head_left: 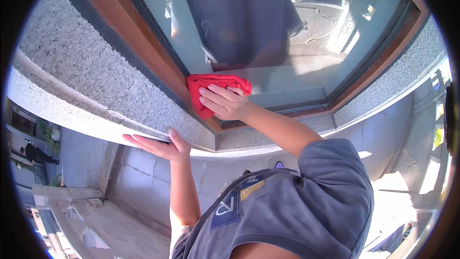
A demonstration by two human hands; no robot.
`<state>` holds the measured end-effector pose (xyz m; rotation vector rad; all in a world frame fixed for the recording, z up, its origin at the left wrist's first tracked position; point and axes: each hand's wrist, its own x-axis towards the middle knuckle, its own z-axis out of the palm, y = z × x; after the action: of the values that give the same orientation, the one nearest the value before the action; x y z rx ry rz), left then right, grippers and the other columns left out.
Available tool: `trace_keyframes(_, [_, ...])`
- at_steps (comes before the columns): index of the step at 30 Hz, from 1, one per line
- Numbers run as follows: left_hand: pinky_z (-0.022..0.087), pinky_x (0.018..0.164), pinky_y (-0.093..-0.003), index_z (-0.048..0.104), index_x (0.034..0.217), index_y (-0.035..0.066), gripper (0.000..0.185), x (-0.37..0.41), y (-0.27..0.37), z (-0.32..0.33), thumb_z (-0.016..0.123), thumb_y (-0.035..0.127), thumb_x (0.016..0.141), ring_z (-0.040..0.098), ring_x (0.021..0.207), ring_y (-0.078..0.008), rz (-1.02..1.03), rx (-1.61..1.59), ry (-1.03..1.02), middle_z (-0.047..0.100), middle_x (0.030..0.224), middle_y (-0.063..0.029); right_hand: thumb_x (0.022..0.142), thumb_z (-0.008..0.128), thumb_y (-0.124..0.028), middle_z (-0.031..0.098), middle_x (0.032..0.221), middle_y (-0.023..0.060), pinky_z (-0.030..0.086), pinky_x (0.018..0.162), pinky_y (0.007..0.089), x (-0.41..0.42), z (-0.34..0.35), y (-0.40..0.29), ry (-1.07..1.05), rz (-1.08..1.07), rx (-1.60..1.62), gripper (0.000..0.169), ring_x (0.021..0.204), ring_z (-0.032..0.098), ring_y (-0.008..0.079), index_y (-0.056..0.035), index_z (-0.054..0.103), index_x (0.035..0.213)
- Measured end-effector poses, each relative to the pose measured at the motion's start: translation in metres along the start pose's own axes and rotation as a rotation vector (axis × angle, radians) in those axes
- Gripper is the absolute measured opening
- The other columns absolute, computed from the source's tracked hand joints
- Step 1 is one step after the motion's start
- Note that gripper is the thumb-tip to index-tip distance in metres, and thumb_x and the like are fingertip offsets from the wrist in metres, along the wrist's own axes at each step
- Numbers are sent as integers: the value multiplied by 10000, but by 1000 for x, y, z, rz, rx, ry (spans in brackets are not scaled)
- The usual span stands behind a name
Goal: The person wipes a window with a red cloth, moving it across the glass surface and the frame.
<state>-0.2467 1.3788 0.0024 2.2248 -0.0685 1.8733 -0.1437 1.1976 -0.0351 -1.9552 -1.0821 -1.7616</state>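
A folded red cloth (201, 84) is pressed by my right hand (228, 104) against the lower left corner of a window. Part of the cloth covers the window glass (287, 79), and part lies on the brown window frame (143, 32). My right fingers are spread over the cloth. Lower and to the left, my left hand (172, 148) rests along the edge of the speckled stone surround (90, 43). Its thumb stands away from the flat fingers, and it holds nothing.
The glass reflects a person and bright surroundings. Below the stone ledge (248, 138) runs a tiled floor (143, 172) with a shoe tip (279, 164) showing. A low wall (118, 223) is at lower left. Another person (37, 153) in dark clothes is far off at left, near potted plants (52, 135).
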Motion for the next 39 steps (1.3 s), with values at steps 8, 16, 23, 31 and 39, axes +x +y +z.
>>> trace_keyframes(8, [110,1114,-540,131,1464,-37,765,0,2,3,459,431,955,97,1411,-420,-5,-24,20,90,1517,-275,810,572,-165,550,1316,-60,340,944,294,-20,-53,44,-229,-95,83,347,1174,515,114,-235,614,1147])
trace_keyframes(16, [162,1131,-473,93,1466,-38,730,-5,-6,-1,452,362,972,107,1420,-361,-58,-99,25,66,1530,-242,795,564,-117,578,1266,-2,342,1040,397,-141,-200,161,-353,197,-240,321,1185,528,189,-187,640,1099])
trace_keyframes(23, [289,1093,-482,58,1475,-8,773,-5,-7,4,455,410,960,156,1404,-367,-158,-117,-16,54,1528,-227,748,596,-23,461,1358,193,329,1062,494,-187,-217,171,-141,590,-240,447,1287,388,428,21,554,1191])
trace_keyframes(31, [207,1124,-489,74,1470,-24,730,-6,-4,2,450,356,972,96,1415,-385,-56,-108,2,60,1521,-254,744,551,0,412,1406,175,308,1061,517,-167,-134,87,-182,530,-148,518,1325,327,439,-12,522,1261])
trace_keyframes(39, [123,1105,-545,132,1462,-43,721,-1,-7,5,503,312,956,91,1417,-406,107,-46,31,88,1520,-268,774,564,-90,411,1429,-14,420,1011,374,-130,-22,-27,-636,-3,132,580,1303,411,177,-136,475,1345])
